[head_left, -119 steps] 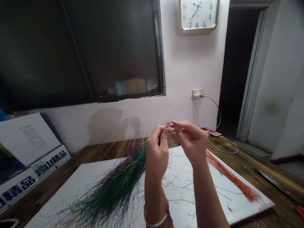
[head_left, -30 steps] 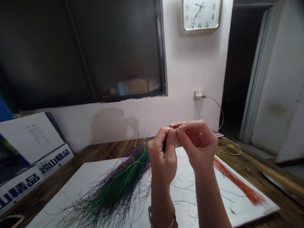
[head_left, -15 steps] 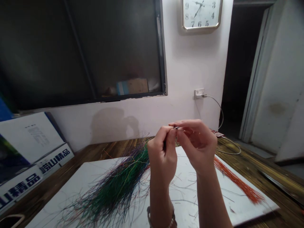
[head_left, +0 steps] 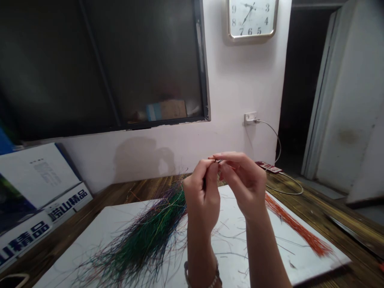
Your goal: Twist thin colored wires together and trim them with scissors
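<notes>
My left hand (head_left: 204, 192) is raised above a white board (head_left: 231, 224), its thumb and fingers pinched on a thin dark strand (head_left: 220, 161). Close beside it, my right hand (head_left: 246, 182) has its thumb and forefinger at the same strand, the fingertips of both hands almost touching. To the left, a loose pile of green, purple and blue wires (head_left: 150, 232) lies on the board. A bundle of orange wires (head_left: 300, 228) lies on the right, partly behind my right arm. Short loose strands are scattered between them.
White boxes with blue lettering (head_left: 42, 172) stand at the left on the wooden table (head_left: 324, 204). A red device (head_left: 270, 167) with a white cable is at the back right, near the wall socket (head_left: 250, 119). A long blade-like object (head_left: 351, 232) lies at the right.
The view has shifted slightly, and both hands appear a little further left. More of the red device shows behind my right hand. The pinch at the strand looks nearly the same.
</notes>
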{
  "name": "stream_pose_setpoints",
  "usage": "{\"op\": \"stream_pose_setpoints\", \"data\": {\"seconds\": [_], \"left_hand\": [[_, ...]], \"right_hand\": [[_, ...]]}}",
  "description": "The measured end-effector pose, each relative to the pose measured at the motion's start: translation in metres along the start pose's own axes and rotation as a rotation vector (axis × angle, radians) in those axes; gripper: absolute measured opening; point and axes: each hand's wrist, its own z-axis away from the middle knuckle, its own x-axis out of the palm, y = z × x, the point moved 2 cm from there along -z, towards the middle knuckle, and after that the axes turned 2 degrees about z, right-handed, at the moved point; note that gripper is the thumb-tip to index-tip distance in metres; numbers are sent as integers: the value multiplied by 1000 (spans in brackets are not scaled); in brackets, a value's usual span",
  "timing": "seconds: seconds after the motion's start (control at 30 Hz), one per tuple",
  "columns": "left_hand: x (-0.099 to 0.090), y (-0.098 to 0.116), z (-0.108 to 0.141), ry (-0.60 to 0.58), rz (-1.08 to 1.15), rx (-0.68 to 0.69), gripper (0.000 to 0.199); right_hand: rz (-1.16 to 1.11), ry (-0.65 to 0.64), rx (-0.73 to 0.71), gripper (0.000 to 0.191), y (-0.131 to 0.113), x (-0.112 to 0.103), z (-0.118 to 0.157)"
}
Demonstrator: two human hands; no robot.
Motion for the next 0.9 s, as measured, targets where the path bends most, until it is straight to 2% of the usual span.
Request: {"op": "stream_pose_setpoints", "data": {"seconds": [0.47,0.6,0.9], "left_hand": [[-1,-12,1,-62,-43,37,16],[0,-12,1,-71,-32,22,17],[-2,-12,2,-61,-21,28,17]], "right_hand": [[116,-23,-128,37,8,4,0],[79,-19,-87,41,9,3,2],[-2,-18,-42,31,10,4,1]]}}
